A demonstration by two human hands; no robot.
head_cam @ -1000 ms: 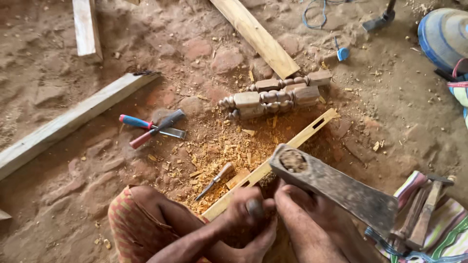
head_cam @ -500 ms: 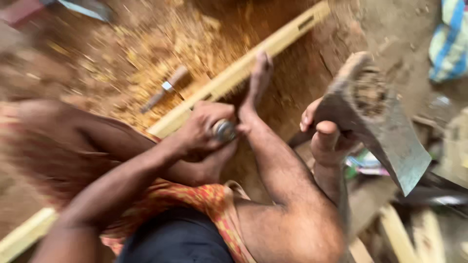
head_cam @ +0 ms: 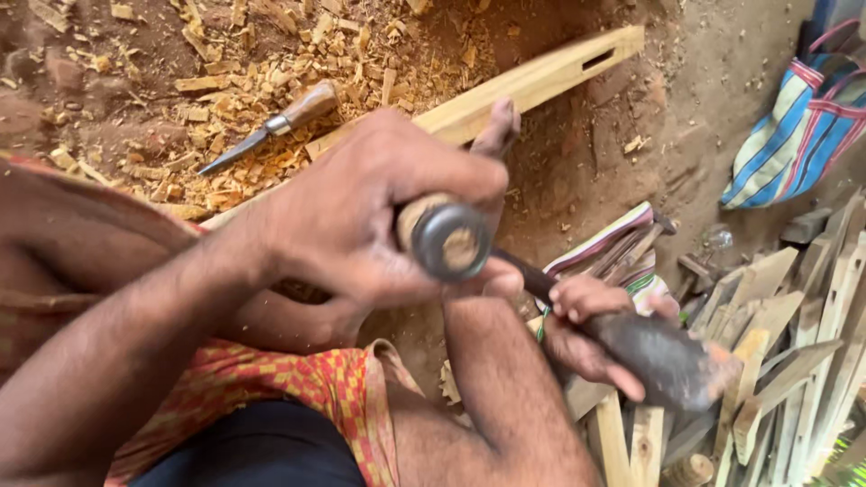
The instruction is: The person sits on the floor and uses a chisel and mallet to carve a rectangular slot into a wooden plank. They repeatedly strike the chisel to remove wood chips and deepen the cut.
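The chisel point(head_cam: 448, 239) sits at the centre of view, seen end-on: its round wooden butt, ringed in dark metal, faces the camera, so its long axis runs away from the lens down toward the long wooden strip point(head_cam: 505, 90) beneath; the blade is hidden. The left hand point(head_cam: 361, 212) wraps it, fingers closed tight around the handle. At about 4 o'clock from the chisel, the right hand point(head_cam: 586, 338) has its fingers closed on the dark handle of a hatchet point(head_cam: 663, 361), whose blurred head points toward 4 o'clock. The strip runs from 8 o'clock up to 1 o'clock across the dirt floor point(head_cam: 631, 171). At 11 o'clock a second chisel point(head_cam: 271, 126) with a wooden handle lies among wood chips point(head_cam: 244, 77). A striped bag point(head_cam: 798, 126) lies at 2 o'clock; stacked wood offcuts point(head_cam: 794, 361) fill the 4 o'clock corner.
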